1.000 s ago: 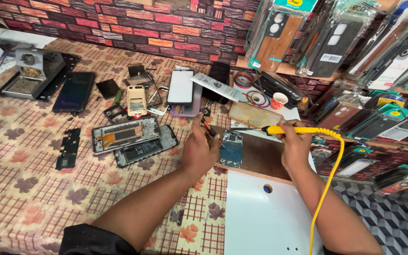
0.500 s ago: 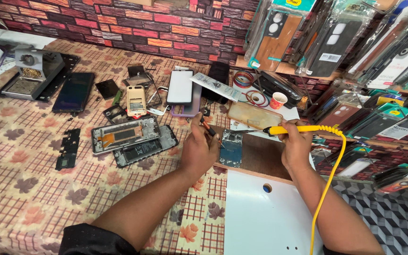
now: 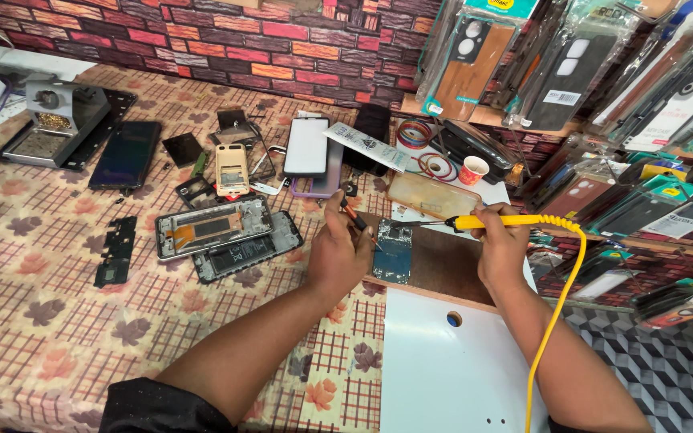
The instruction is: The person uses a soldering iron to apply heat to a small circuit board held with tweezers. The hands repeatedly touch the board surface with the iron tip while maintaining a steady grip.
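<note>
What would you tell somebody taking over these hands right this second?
Left hand: pinches a small dark tool with an orange grip over the circuit board.
Right hand: holds the yellow soldering iron, tip on the board's top edge.
The board lies on a brown mat; two opened phone bodies lie to its left.
Done or left: cannot tell; the joint is too small to see.

Both forearms reach forward, left hand (image 3: pixel 338 252) and right hand (image 3: pixel 503 248) with fingers curled closed.

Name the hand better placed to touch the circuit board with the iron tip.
Right. The right hand holds the yellow soldering iron, tip at the circuit board; the left hand holds tweezers.
</note>
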